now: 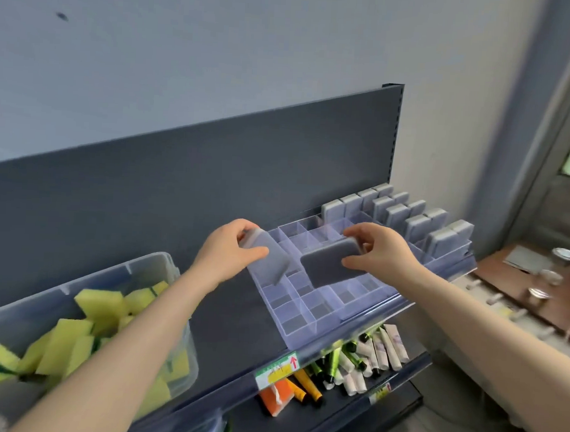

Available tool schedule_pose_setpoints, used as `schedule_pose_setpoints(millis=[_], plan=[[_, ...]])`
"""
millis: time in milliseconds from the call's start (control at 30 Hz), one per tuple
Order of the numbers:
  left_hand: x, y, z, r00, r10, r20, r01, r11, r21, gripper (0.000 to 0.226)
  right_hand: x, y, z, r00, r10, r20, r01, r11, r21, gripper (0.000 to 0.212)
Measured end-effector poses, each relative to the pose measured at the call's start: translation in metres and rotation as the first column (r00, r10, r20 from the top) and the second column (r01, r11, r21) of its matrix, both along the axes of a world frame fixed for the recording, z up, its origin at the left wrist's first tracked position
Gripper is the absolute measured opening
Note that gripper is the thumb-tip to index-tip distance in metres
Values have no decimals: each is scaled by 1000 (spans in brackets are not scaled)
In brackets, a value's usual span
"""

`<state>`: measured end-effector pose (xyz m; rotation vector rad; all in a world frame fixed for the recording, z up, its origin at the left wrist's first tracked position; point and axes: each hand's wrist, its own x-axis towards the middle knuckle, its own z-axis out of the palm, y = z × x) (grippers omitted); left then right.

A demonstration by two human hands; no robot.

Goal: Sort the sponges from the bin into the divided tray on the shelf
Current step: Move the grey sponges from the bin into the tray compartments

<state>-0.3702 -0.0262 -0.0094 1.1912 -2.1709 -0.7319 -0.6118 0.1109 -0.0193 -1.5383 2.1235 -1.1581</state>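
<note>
Left hand (pixel 229 251) grips a light grey sponge (pixel 274 268); thumb on the near face, fingers curled over the top edge; sponge tilted, lower end over the left end of the divided tray (pixel 291 328); cannot tell if it touches the tray; right hand (pixel 382 254) pinches a darker grey sponge (pixel 327 267) by its right end, thumb below, fingers curled on top; this sponge lies roughly flat above the tray's middle compartments; the two held sponges sit just beside each other, apart; clear tray sits on the dark shelf (pixel 231 328), near and middle compartments bare; rows of grey sponges (pixel 415 222) stand upright on edge in the far right compartments; clear plastic bin (pixel 155 266) on the shelf to the left, under the left forearm, holding yellow sponges (pixel 101 302) with green scour backing, jumbled; lower shelf shows tubes (pixel 382 351) lying in a heap and an orange packet (pixel 275 401); price label (pixel 277 369) on the shelf edge; side table (pixel 505 277) at right with a jar (pixel 565 256)
</note>
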Motion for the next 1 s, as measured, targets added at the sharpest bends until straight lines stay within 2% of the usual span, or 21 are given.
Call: schedule_pose_setpoints(millis=[300, 533, 733, 867, 1000], plan=[[-94, -4, -12, 992, -102, 80, 103, 995, -4, 35, -77, 10, -21, 998, -58, -17, 59, 996, 67, 45], [-152, -44, -16, 991, -121, 58, 125, 989, -79, 38, -124, -22, -31, 996, -87, 6, 86, 992, 93, 43], [-191, -92, -18, 993, -120, 10, 120, 990, -76, 35, -168, -75, -17, 992, -95, -78, 104, 988, 116, 52], [-212, -118, -27, 993, -116, -9, 116, 993, -31, 34, -189, -110, -10, 977, -96, -193, 117, 988, 97, 47], [-229, -138, -34, 992, -124, -14, 124, 992, -10, 35, -207, -140, -12, 972, -53, -229, 75, 993, 90, 46]])
